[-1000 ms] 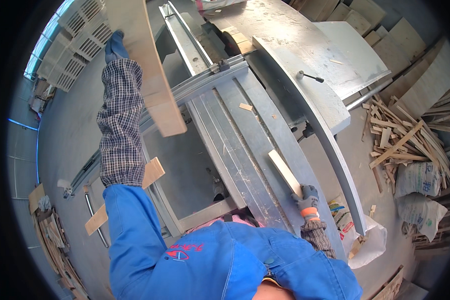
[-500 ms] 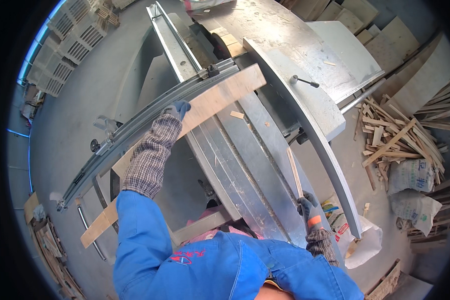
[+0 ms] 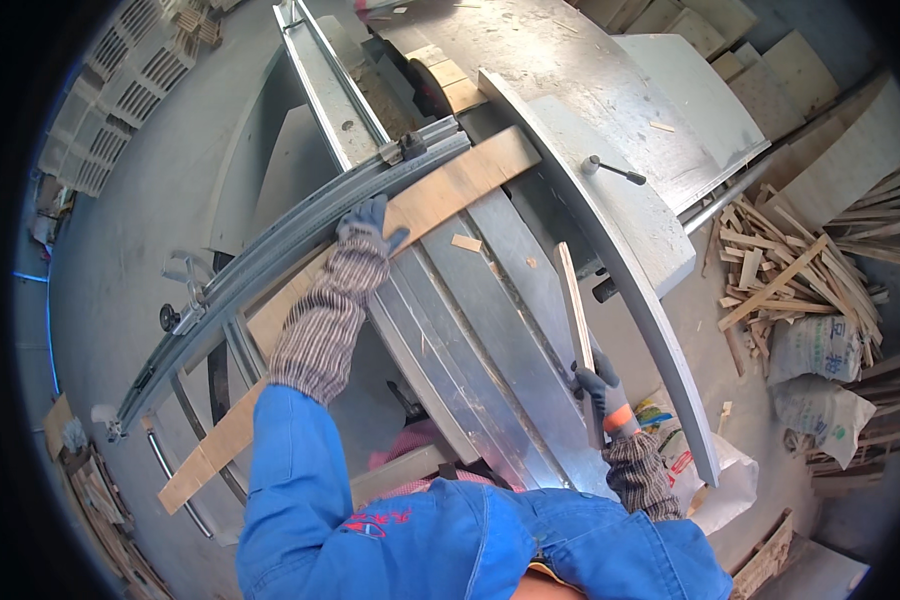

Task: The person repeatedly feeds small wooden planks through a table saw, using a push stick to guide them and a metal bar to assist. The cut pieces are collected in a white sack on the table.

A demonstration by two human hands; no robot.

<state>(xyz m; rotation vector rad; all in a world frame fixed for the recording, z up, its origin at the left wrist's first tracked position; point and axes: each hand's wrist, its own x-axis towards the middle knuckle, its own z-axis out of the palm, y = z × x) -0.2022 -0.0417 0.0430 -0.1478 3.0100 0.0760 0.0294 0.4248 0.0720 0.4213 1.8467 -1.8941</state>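
Note:
My left hand [image 3: 368,224], in a grey-blue glove, grips a long wooden board [image 3: 460,185], its fingers towards the far edge and its thumb at the near edge. The board lies slantwise along the metal crosscut fence [image 3: 300,222] of a table saw, its right end close to the curved-looking rip fence [image 3: 610,240]. My right hand [image 3: 598,385], gloved too, is closed round the lower part of a thin wooden strip [image 3: 572,300] that points forward over the sliding table [image 3: 490,330]. A small wood offcut [image 3: 466,243] lies near the board.
A black-handled lever [image 3: 615,170] stands beyond the rip fence. Wooden strips [image 3: 780,270] are heaped on the floor at right, beside white sacks [image 3: 820,350]. Pale slatted crates [image 3: 140,80] are stacked at far left. A white bag [image 3: 735,485] stands right of my right arm.
My right hand has shifted slightly left and forward with the strip, which reaches further ahead. The board's right end has moved a little right; my left hand has shifted slightly along it, thumb now spread.

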